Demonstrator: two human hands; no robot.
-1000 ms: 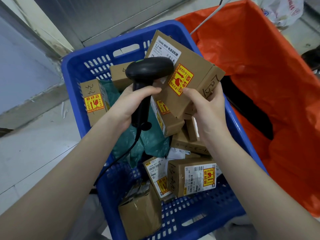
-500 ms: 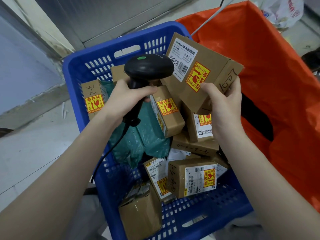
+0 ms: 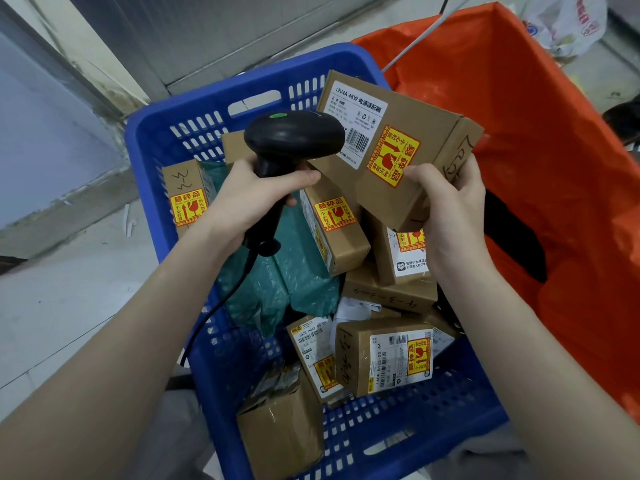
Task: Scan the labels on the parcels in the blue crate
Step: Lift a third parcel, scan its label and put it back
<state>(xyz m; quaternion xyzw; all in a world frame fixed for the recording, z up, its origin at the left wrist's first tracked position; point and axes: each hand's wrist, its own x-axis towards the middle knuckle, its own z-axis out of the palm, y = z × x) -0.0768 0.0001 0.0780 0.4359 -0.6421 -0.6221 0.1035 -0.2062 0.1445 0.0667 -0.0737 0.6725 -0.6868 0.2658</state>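
A blue plastic crate holds several brown cardboard parcels with yellow fragile stickers and a green plastic mailer. My right hand grips one brown parcel by its lower corner and holds it tilted above the crate, its white barcode label facing up. My left hand is closed around the handle of a black barcode scanner. The scanner's head sits just left of the held parcel's label and covers its left edge. The scanner's cable hangs down over the crate's near left wall.
An orange bag-lined bin stands directly right of the crate, with a dark item inside. A grey wall and a door frame rise behind. Pale floor lies to the left. A white plastic bag sits at the top right.
My right hand has lifted the parcel up and to the right and turned its white label into view. The scanner has risen with my left hand toward that label.
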